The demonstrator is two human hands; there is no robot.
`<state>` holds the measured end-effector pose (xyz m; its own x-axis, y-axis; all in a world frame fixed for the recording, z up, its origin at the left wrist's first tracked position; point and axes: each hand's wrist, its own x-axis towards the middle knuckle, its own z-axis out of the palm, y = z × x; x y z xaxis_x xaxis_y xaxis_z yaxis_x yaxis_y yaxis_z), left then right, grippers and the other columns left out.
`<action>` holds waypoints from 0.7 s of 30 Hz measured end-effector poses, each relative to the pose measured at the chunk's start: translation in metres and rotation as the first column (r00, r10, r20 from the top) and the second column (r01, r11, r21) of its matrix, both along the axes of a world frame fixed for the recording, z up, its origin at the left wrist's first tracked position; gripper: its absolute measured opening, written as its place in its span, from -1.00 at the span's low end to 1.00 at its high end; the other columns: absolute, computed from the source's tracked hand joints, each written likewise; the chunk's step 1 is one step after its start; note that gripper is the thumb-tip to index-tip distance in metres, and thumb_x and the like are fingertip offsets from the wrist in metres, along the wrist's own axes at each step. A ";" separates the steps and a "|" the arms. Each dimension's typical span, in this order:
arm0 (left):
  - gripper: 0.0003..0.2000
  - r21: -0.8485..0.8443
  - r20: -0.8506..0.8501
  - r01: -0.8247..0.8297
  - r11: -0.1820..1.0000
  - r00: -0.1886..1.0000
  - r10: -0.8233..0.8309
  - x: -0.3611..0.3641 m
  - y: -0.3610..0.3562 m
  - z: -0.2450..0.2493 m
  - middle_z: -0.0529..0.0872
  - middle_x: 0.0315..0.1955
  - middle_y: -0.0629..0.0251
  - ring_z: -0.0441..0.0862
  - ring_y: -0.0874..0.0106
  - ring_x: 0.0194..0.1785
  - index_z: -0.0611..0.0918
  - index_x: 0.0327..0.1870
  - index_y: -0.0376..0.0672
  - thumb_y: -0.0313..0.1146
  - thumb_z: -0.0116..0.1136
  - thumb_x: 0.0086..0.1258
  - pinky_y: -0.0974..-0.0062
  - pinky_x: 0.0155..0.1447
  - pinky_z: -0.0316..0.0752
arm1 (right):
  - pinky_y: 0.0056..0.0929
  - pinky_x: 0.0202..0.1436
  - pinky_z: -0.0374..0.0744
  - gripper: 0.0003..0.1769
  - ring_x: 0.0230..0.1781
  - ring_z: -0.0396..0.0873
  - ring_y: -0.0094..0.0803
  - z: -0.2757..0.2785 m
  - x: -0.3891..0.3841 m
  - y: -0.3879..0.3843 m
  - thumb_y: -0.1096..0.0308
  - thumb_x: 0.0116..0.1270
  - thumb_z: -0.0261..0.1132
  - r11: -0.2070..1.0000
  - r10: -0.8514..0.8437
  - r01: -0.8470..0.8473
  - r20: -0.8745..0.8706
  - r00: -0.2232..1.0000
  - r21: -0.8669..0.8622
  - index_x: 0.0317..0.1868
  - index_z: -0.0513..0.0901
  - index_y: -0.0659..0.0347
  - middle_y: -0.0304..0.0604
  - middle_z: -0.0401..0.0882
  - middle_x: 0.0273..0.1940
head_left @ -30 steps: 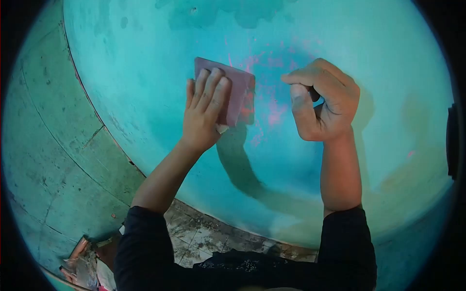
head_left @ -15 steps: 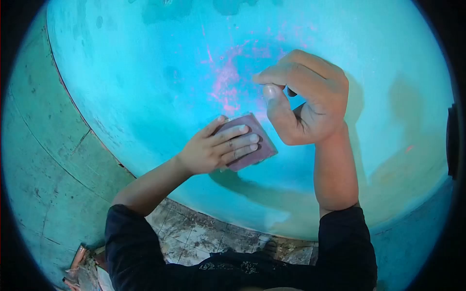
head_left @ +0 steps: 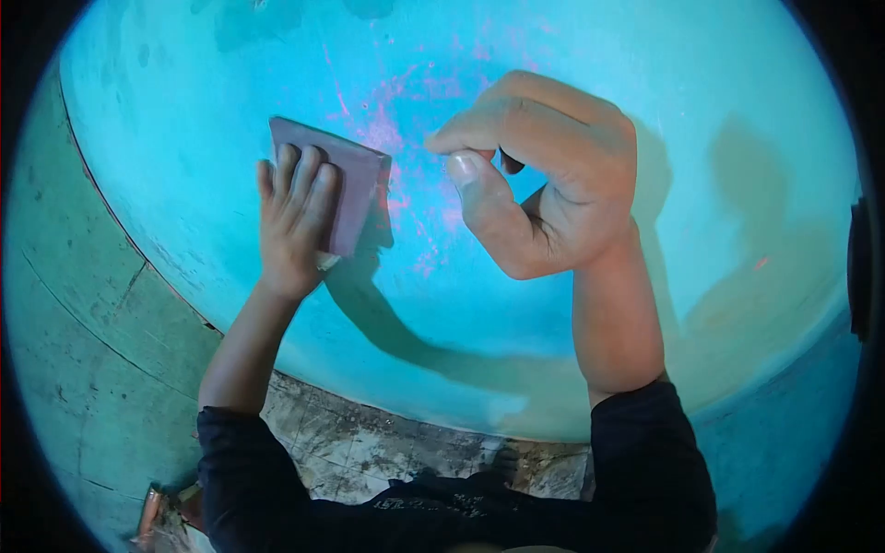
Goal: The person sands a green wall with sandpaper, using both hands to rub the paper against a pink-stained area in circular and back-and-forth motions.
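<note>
A flat, purplish-brown square pad [head_left: 358, 198] is in my left hand [head_left: 297, 217], with the fingers over its face. The pad stands tilted over the turquoise curved surface [head_left: 442, 313], and its shadow falls beside it. Pinkish marks [head_left: 383, 129] show on that surface between my hands. My right hand [head_left: 553, 180] is raised over the surface to the right of the marks, its thumb and forefinger tips nearly together. Whatever the right fingers may hold is too small to make out.
A green, scuffed surface [head_left: 83, 323] with a dark seam lies at the left. Below is a dirty tiled floor [head_left: 346, 442]. Brownish scraps [head_left: 150, 518] lie at the bottom left. A dark object [head_left: 859, 267] stands at the right edge.
My left hand has moved left and up with the pad and turned so its fingers point upward. My right hand has shifted slightly left in view, its pose much the same.
</note>
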<state>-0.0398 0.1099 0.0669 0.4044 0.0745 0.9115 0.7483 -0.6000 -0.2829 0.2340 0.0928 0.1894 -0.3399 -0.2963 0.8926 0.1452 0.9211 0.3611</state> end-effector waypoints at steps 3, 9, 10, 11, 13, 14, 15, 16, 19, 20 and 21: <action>-0.42 -0.107 -0.605 -0.089 0.990 0.796 0.007 0.008 -0.016 -0.029 0.52 0.39 0.30 0.36 0.17 0.50 0.54 0.39 0.20 -0.13 0.24 0.26 -0.20 0.59 -0.05 | -0.59 -0.65 0.33 -0.88 -0.64 0.45 -0.54 -0.004 -0.001 -0.002 0.54 0.11 0.25 1.000 -0.005 0.005 0.005 1.000 0.010 -0.38 0.72 0.22 -0.25 0.60 -0.56; -0.44 0.063 -0.143 -0.109 0.992 0.983 0.117 -0.010 0.001 0.010 0.51 0.39 0.25 0.29 0.14 0.55 0.55 0.36 -0.02 -0.09 0.23 0.31 -0.18 0.57 -0.03 | -0.61 -0.65 0.32 -0.88 -0.63 0.44 -0.56 0.002 -0.004 -0.003 0.55 0.13 0.25 1.000 0.024 -0.024 0.017 1.000 0.004 -0.37 0.72 0.24 -0.23 0.59 -0.57; -0.45 0.010 -0.223 -0.130 0.991 0.966 0.129 -0.001 -0.007 0.001 0.51 0.40 0.23 0.28 0.15 0.55 0.56 0.34 -0.01 -0.10 0.22 0.31 -0.17 0.58 -0.04 | -0.61 -0.65 0.32 -0.88 -0.63 0.44 -0.56 0.001 -0.003 -0.003 0.55 0.12 0.25 1.000 0.016 -0.016 0.026 1.000 0.016 -0.36 0.73 0.24 -0.23 0.59 -0.57; -0.48 -0.093 -0.464 -0.106 0.990 0.884 0.051 0.004 -0.021 -0.004 0.53 0.37 0.31 0.31 0.21 0.54 0.58 0.33 0.03 -0.12 0.20 0.32 -0.14 0.59 -0.01 | -0.61 -0.64 0.33 -0.86 -0.63 0.44 -0.56 0.000 -0.004 -0.004 0.56 0.12 0.25 1.000 0.023 -0.024 0.037 0.999 0.004 -0.35 0.73 0.25 -0.22 0.58 -0.58; -0.49 -0.075 -0.684 -0.025 0.997 0.729 -0.034 0.009 -0.022 -0.018 0.56 0.35 0.46 0.37 0.30 0.50 0.60 0.32 0.10 -0.10 0.22 0.30 -0.14 0.59 0.04 | -0.61 -0.63 0.33 -0.86 -0.63 0.44 -0.56 0.001 -0.003 -0.009 0.57 0.13 0.25 1.000 0.010 -0.010 0.042 0.999 -0.005 -0.35 0.73 0.25 -0.22 0.58 -0.58; -0.49 -0.003 -0.702 0.011 1.000 0.712 -0.010 0.009 -0.021 -0.017 0.58 0.33 0.48 0.39 0.32 0.49 0.61 0.30 0.11 -0.10 0.23 0.29 -0.14 0.58 0.06 | -0.61 -0.63 0.33 -0.86 -0.63 0.44 -0.56 0.000 -0.001 -0.010 0.58 0.13 0.25 1.000 -0.007 0.008 0.036 0.999 -0.030 -0.35 0.73 0.25 -0.22 0.57 -0.58; -0.49 0.042 -0.571 -0.053 0.998 0.818 0.068 0.001 -0.018 -0.002 0.59 0.32 0.43 0.40 0.31 0.48 0.60 0.31 0.11 -0.12 0.25 0.28 -0.12 0.57 0.08 | -0.61 -0.62 0.34 -0.87 -0.62 0.44 -0.56 0.001 -0.003 -0.009 0.58 0.13 0.26 0.999 0.021 -0.020 0.026 0.999 -0.034 -0.35 0.73 0.26 -0.22 0.58 -0.57; -0.48 0.075 -0.425 -0.124 0.989 0.894 0.144 -0.007 -0.014 0.018 0.60 0.31 0.39 0.40 0.31 0.48 0.60 0.31 0.11 -0.13 0.26 0.27 -0.11 0.57 0.10 | -0.61 -0.62 0.34 -0.87 -0.62 0.44 -0.56 0.001 -0.003 -0.009 0.58 0.13 0.26 0.999 0.029 -0.028 0.026 0.999 -0.036 -0.35 0.73 0.26 -0.22 0.58 -0.57; -0.47 0.007 -0.362 -0.119 0.993 0.925 0.114 -0.001 -0.020 0.011 0.61 0.29 0.37 0.41 0.33 0.47 0.56 0.35 0.14 -0.18 0.22 0.31 -0.07 0.55 0.15 | -0.62 -0.61 0.34 -0.88 -0.62 0.43 -0.57 -0.001 -0.002 -0.006 0.57 0.13 0.26 0.998 0.037 -0.037 0.021 0.999 -0.041 -0.36 0.73 0.26 -0.22 0.58 -0.57; -0.47 -0.049 -0.504 -0.109 0.993 0.861 0.070 0.006 -0.023 -0.003 0.61 0.29 0.38 0.42 0.35 0.47 0.55 0.37 0.15 -0.20 0.20 0.32 -0.04 0.56 0.16 | -0.62 -0.61 0.35 -0.88 -0.61 0.44 -0.56 0.000 -0.002 -0.006 0.57 0.14 0.26 0.999 0.032 -0.031 0.029 0.999 -0.032 -0.35 0.73 0.27 -0.22 0.58 -0.56; -0.52 -0.217 -0.701 -0.010 0.976 0.698 -0.148 0.014 -0.025 -0.013 0.63 0.25 0.41 0.43 0.41 0.45 0.58 0.32 0.14 -0.23 0.14 0.32 0.05 0.57 0.18 | -0.62 -0.60 0.35 -0.88 -0.61 0.44 -0.56 -0.001 -0.002 -0.007 0.57 0.15 0.26 0.999 0.026 -0.025 0.040 0.999 -0.024 -0.35 0.73 0.27 -0.22 0.58 -0.55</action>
<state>-0.0262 0.0851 0.0537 0.9343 0.1573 0.3200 0.3258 -0.7415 -0.5866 0.2323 0.0861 0.1887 -0.3684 -0.2840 0.8852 0.1077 0.9328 0.3440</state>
